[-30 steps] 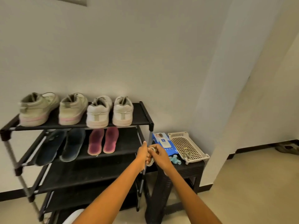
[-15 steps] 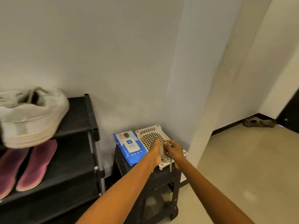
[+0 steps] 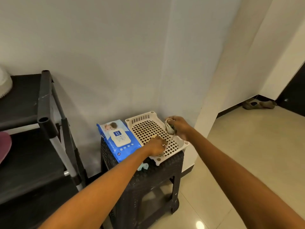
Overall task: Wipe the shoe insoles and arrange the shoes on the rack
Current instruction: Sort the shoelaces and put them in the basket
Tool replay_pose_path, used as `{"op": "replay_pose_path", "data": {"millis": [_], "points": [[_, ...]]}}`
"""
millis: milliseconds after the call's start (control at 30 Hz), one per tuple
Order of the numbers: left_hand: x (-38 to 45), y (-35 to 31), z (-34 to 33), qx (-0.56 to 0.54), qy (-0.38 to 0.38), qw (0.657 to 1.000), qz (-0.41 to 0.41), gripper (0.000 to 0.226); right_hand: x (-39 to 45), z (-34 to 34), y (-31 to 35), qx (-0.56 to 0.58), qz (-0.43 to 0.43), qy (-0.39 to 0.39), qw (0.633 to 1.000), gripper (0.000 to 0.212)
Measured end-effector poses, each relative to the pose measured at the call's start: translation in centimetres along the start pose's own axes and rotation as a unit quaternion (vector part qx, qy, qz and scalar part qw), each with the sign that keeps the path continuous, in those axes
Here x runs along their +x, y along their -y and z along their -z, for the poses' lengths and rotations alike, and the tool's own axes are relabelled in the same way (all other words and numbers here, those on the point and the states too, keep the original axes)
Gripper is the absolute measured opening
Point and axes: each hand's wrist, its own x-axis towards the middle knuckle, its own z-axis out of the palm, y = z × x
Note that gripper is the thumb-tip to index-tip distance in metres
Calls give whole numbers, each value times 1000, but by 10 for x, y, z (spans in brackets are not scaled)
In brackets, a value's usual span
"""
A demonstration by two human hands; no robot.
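My right hand (image 3: 180,128) grips a crumpled, soiled white wipe (image 3: 169,127) above the right rim of a cream perforated basket (image 3: 145,128). A thin strand of the wipe runs down to my left hand (image 3: 156,147), which pinches its end over the basket's near part. To the left of the basket lies a blue pack of wet wipes (image 3: 117,138). The black shoe rack (image 3: 44,96) fills the left edge. On it I see only the toe of a white shoe (image 3: 4,83) on top and the tip of a pink insole (image 3: 5,144) one shelf down.
Basket and wipes pack sit on a black woven stool (image 3: 148,179) against the wall corner. A small light-blue scrap (image 3: 143,166) lies on the stool under my left wrist. Glossy tiled floor opens to the right, where a pair of dark shoes (image 3: 259,104) lies by a doorway.
My view swung right, away from the rack to the stool. Both hands carried the wipe from the rack's post to the basket and have drawn apart, the right going further right.
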Motion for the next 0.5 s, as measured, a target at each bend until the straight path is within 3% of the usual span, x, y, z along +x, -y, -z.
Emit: {"op": "replay_pose_path", "data": {"millis": [67, 167, 333, 500], "points": [[0, 3, 1, 88, 75, 993, -21, 43, 6, 6, 14, -117, 12, 11, 993, 23], [1, 12, -4, 155, 128, 979, -24, 43, 14, 7, 20, -230, 22, -6, 973, 27], [-2, 19, -1, 211, 105, 972, -23, 46, 20, -15, -7, -204, -15, 8, 979, 15], [-6, 28, 3, 223, 84, 971, -34, 45, 29, -28, -38, -256, -50, 23, 965, 21]]}}
